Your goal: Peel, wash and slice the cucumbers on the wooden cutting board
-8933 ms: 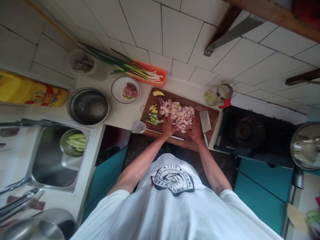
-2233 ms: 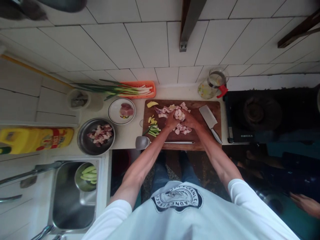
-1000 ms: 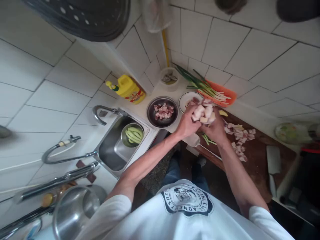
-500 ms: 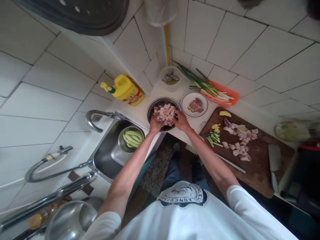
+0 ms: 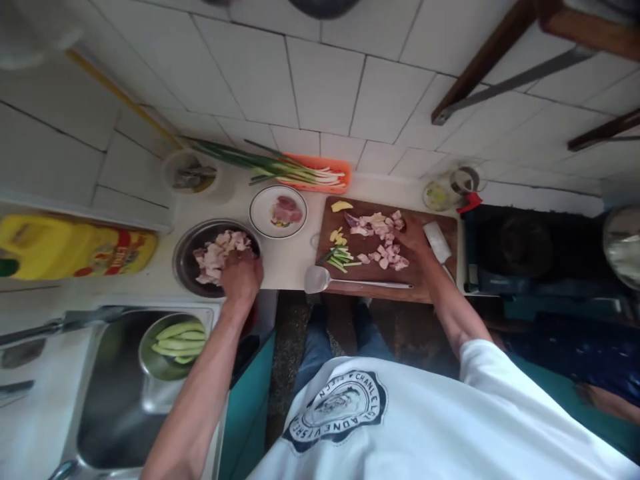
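My left hand (image 5: 242,275) lies over the right side of a dark metal bowl (image 5: 184,275), on the pink chunks of cut meat (image 5: 215,257) inside; its fingertips are hidden. At the right part of a brown cutting board (image 5: 345,283), my right hand (image 5: 414,235) reaches down with fingers spread, touching the edge of the meat pieces (image 5: 383,227) there. Left of that meat are sliced ginger (image 5: 338,237), a larger ginger piece (image 5: 341,206) and cut scallions (image 5: 341,259). A cleaver (image 5: 437,241) rests just right of my right hand.
A spatula (image 5: 318,279) lies along the board's front edge. Behind stand a plate with meat (image 5: 257,212), an orange basket of scallions (image 5: 310,165) and a tub (image 5: 173,175). Left are a yellow jug (image 5: 120,250) and a sink (image 5: 107,400) with green vegetables (image 5: 180,343). A stove (image 5: 525,247) is right.
The view has swung right. My right hand has left the bowl and moved over to the meat on the cutting board. My left hand remains at the bowl.
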The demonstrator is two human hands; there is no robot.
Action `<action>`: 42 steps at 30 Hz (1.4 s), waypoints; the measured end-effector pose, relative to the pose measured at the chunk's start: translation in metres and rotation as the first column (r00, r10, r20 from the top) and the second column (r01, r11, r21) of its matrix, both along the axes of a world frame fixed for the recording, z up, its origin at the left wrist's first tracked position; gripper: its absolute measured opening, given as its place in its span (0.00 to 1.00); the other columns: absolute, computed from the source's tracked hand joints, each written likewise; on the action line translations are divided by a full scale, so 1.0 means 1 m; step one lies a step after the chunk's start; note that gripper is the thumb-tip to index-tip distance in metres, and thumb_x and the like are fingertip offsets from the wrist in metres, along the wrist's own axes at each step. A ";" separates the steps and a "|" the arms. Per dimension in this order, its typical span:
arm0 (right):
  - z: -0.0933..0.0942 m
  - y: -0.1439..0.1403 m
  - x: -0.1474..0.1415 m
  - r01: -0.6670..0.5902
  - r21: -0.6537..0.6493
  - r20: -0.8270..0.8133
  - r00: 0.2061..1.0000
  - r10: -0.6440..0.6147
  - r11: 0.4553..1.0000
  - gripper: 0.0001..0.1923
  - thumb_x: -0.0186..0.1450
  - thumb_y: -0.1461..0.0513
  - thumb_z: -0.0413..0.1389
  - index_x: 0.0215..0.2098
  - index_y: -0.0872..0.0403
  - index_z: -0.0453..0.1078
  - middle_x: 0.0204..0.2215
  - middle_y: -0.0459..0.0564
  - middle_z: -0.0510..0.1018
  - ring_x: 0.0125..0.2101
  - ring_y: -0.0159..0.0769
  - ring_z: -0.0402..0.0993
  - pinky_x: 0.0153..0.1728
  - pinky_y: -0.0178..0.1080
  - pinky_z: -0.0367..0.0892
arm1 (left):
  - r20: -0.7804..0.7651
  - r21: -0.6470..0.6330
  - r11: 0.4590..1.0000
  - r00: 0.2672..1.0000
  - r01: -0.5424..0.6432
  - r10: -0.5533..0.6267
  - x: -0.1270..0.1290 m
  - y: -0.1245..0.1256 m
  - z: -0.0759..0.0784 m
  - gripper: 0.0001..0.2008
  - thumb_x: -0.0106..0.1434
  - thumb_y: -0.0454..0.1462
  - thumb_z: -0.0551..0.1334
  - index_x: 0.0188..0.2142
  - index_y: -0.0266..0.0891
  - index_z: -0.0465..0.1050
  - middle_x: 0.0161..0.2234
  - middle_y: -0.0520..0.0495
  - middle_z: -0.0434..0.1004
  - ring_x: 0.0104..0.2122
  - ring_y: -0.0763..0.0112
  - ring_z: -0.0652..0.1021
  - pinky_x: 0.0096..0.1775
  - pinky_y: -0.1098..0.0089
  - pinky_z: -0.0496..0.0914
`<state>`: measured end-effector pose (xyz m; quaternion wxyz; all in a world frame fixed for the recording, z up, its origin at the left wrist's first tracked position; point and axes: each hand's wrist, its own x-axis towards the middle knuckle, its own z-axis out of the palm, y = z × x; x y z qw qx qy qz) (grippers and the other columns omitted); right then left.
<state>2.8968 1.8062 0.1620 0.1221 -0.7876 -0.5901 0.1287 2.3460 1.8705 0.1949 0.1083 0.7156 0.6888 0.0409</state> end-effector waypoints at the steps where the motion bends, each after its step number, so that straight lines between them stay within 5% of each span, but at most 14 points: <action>1: -0.004 0.008 0.009 -0.007 -0.036 -0.014 1.000 0.007 0.999 0.34 0.69 0.48 0.62 0.67 0.58 0.70 0.66 0.68 0.74 0.67 0.55 0.67 0.68 0.60 0.59 | 0.067 -0.007 0.994 0.992 0.109 -0.109 0.028 0.002 0.004 0.23 0.72 0.43 0.59 0.63 0.42 0.74 0.65 0.37 0.74 0.63 0.42 0.76 0.61 0.44 0.75; 4: -0.013 0.033 0.006 -0.069 -0.122 -0.040 0.997 0.064 0.990 0.46 0.59 0.46 0.73 0.69 0.56 0.69 0.68 0.68 0.71 0.68 0.60 0.65 0.70 0.62 0.58 | 0.199 -0.008 0.901 0.884 0.433 -0.423 0.126 0.010 0.006 0.23 0.71 0.39 0.62 0.64 0.39 0.74 0.67 0.34 0.71 0.64 0.45 0.74 0.65 0.49 0.72; 7: -0.015 0.041 -0.012 -0.211 -0.147 0.022 0.976 0.216 0.966 0.51 0.58 0.46 0.76 0.73 0.55 0.66 0.69 0.68 0.69 0.68 0.62 0.64 0.68 0.62 0.61 | 0.186 0.003 0.791 0.777 0.612 -0.602 0.220 0.022 -0.001 0.30 0.68 0.35 0.64 0.69 0.41 0.68 0.72 0.34 0.64 0.70 0.45 0.68 0.66 0.49 0.70; 12: -0.013 0.016 -0.013 -0.323 -0.185 0.068 0.938 0.340 0.928 0.43 0.65 0.54 0.71 0.74 0.51 0.65 0.68 0.62 0.69 0.66 0.58 0.65 0.65 0.55 0.65 | -0.052 -0.091 0.823 0.822 0.561 -0.567 0.308 0.039 -0.016 0.36 0.66 0.27 0.63 0.73 0.36 0.62 0.71 0.27 0.63 0.67 0.41 0.69 0.65 0.43 0.69; 14: -0.013 0.006 -0.006 -0.310 -0.178 0.063 0.944 0.325 0.934 0.41 0.67 0.55 0.69 0.75 0.50 0.65 0.70 0.62 0.67 0.66 0.57 0.65 0.64 0.54 0.65 | -0.097 -0.133 0.819 0.815 0.558 -0.571 0.319 0.044 -0.021 0.32 0.66 0.26 0.61 0.70 0.37 0.67 0.67 0.28 0.68 0.65 0.42 0.71 0.62 0.45 0.71; 19: -0.013 0.005 -0.009 -0.151 -0.171 0.084 0.982 0.167 0.974 0.53 0.65 0.51 0.72 0.79 0.53 0.55 0.71 0.68 0.64 0.67 0.63 0.61 0.62 0.55 0.67 | -0.027 -0.186 0.825 0.837 0.533 -0.547 0.326 0.047 -0.033 0.27 0.65 0.27 0.65 0.62 0.40 0.73 0.64 0.33 0.70 0.61 0.46 0.74 0.57 0.52 0.74; 23: -0.012 0.007 -0.014 -0.138 -0.147 0.012 0.990 0.141 0.979 0.49 0.67 0.51 0.69 0.79 0.53 0.54 0.70 0.67 0.66 0.67 0.60 0.62 0.62 0.54 0.67 | 0.144 -0.174 0.859 0.876 0.481 -0.461 0.331 0.047 -0.043 0.25 0.62 0.27 0.67 0.58 0.39 0.76 0.62 0.34 0.72 0.54 0.51 0.78 0.54 0.57 0.74; 26: -0.014 -0.021 0.007 -0.062 -0.014 -0.037 0.997 0.062 0.998 0.44 0.71 0.49 0.63 0.79 0.55 0.55 0.71 0.68 0.65 0.68 0.61 0.62 0.65 0.58 0.64 | 0.406 -0.133 0.895 0.848 0.425 -0.342 0.330 0.049 -0.045 0.17 0.59 0.29 0.69 0.49 0.39 0.80 0.52 0.37 0.78 0.50 0.54 0.79 0.53 0.58 0.74; 30: -0.023 -0.109 0.051 0.219 0.056 0.043 0.974 -0.221 0.974 0.37 0.74 0.49 0.56 0.74 0.60 0.63 0.67 0.72 0.67 0.66 0.62 0.64 0.64 0.60 0.64 | 0.795 -0.341 0.883 0.600 0.322 0.088 0.319 0.047 -0.031 0.11 0.59 0.40 0.70 0.42 0.40 0.81 0.36 0.46 0.81 0.39 0.62 0.79 0.40 0.66 0.73; 32: -0.030 -0.157 0.068 0.317 0.011 0.121 0.941 -0.316 0.948 0.34 0.74 0.50 0.54 0.71 0.61 0.66 0.66 0.73 0.67 0.64 0.63 0.65 0.62 0.60 0.65 | 0.859 -0.461 0.812 0.408 0.357 0.309 0.312 0.043 -0.016 0.17 0.58 0.43 0.71 0.46 0.40 0.81 0.37 0.45 0.82 0.35 0.66 0.79 0.34 0.70 0.69; 35: -0.044 -0.209 0.080 0.368 -0.097 0.169 0.922 -0.349 0.925 0.34 0.73 0.50 0.53 0.72 0.57 0.66 0.63 0.70 0.70 0.58 0.62 0.69 0.54 0.57 0.70 | 0.861 -0.497 0.700 0.188 0.513 0.473 0.305 0.034 0.011 0.25 0.55 0.44 0.72 0.52 0.40 0.80 0.44 0.41 0.84 0.34 0.67 0.79 0.31 0.72 0.66; 38: -0.053 -0.226 0.082 0.349 -0.140 0.172 0.930 -0.325 0.926 0.34 0.73 0.55 0.50 0.74 0.55 0.63 0.60 0.67 0.73 0.55 0.60 0.71 0.49 0.52 0.71 | 0.847 -0.468 0.634 0.109 0.616 0.520 0.305 0.023 0.034 0.27 0.56 0.44 0.72 0.54 0.40 0.78 0.45 0.40 0.85 0.37 0.64 0.82 0.33 0.70 0.70; 42: -0.050 -0.214 0.080 0.310 -0.152 0.151 0.946 -0.287 0.939 0.38 0.69 0.60 0.52 0.77 0.57 0.59 0.58 0.67 0.74 0.54 0.56 0.72 0.49 0.49 0.71 | 0.872 -0.437 0.638 0.124 0.633 0.474 0.318 0.006 0.043 0.19 0.62 0.46 0.70 0.50 0.40 0.78 0.41 0.42 0.84 0.44 0.58 0.84 0.45 0.59 0.78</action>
